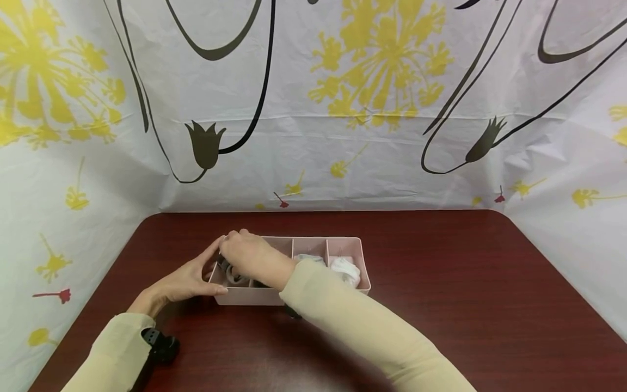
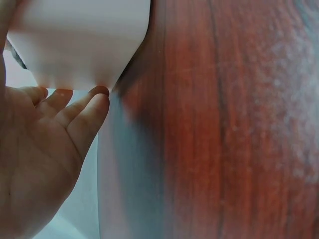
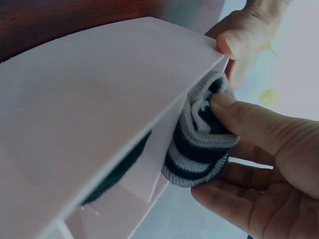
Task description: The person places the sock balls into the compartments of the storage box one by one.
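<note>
A pale pink divided box (image 1: 245, 296) stands on the table, its long side facing me. My left hand (image 1: 183, 280) holds the box's left end, thumb at the front corner and fingers spread along the end wall. Reaching across from the right, my right hand (image 1: 252, 258) is over the leftmost compartment. In the right wrist view its thumb and fingers pinch a rolled sock (image 3: 194, 159) with grey and black stripes, at that end of the box. Part of the sock is hidden by the fingers.
A dark cloth item (image 3: 117, 172) lies in the neighbouring compartment. Farther right in the box are a light grey item (image 1: 310, 258) and a crumpled white item (image 1: 345, 271). The dark red table (image 1: 441, 294) meets a patterned sheet (image 1: 294, 98) at the back and sides.
</note>
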Action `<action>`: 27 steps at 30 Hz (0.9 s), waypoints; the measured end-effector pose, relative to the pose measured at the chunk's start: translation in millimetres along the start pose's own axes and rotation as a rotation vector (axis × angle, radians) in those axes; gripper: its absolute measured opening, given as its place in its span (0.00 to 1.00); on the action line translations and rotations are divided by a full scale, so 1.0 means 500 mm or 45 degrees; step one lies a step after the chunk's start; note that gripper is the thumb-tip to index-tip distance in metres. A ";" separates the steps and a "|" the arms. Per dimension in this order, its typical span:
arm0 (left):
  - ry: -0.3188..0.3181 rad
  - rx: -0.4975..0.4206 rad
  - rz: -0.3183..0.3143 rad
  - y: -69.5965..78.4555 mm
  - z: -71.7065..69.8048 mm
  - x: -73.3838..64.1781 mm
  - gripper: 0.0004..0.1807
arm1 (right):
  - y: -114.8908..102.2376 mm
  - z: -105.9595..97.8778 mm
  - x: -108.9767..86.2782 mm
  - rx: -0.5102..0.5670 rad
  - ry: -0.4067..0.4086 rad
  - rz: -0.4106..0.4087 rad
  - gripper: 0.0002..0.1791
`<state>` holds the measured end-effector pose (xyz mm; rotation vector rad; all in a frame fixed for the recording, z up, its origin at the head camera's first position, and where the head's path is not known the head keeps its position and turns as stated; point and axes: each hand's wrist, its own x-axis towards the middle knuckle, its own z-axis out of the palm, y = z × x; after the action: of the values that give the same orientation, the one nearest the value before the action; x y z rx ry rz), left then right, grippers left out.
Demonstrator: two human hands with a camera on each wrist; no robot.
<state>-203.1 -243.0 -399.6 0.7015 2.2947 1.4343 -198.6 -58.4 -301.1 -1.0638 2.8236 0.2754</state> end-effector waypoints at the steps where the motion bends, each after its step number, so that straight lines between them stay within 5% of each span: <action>1: 0.004 0.007 -0.001 0.000 0.000 0.000 0.59 | -0.002 0.001 0.000 -0.016 -0.003 0.000 0.31; 17: 0.017 0.051 -0.019 0.004 0.008 -0.004 0.59 | 0.005 0.065 0.008 0.058 0.139 -0.163 0.23; 22: -0.002 0.055 -0.049 0.000 0.007 -0.010 0.58 | 0.015 0.078 -0.011 0.164 0.296 -0.218 0.23; 27: 0.037 0.125 -0.066 -0.001 0.004 -0.008 0.57 | 0.061 0.083 -0.074 0.352 0.551 -0.251 0.23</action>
<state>-199.1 -244.0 -400.8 0.6476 2.4011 1.3249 -189.7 -3.4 -331.6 -1.4646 2.9509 -0.3993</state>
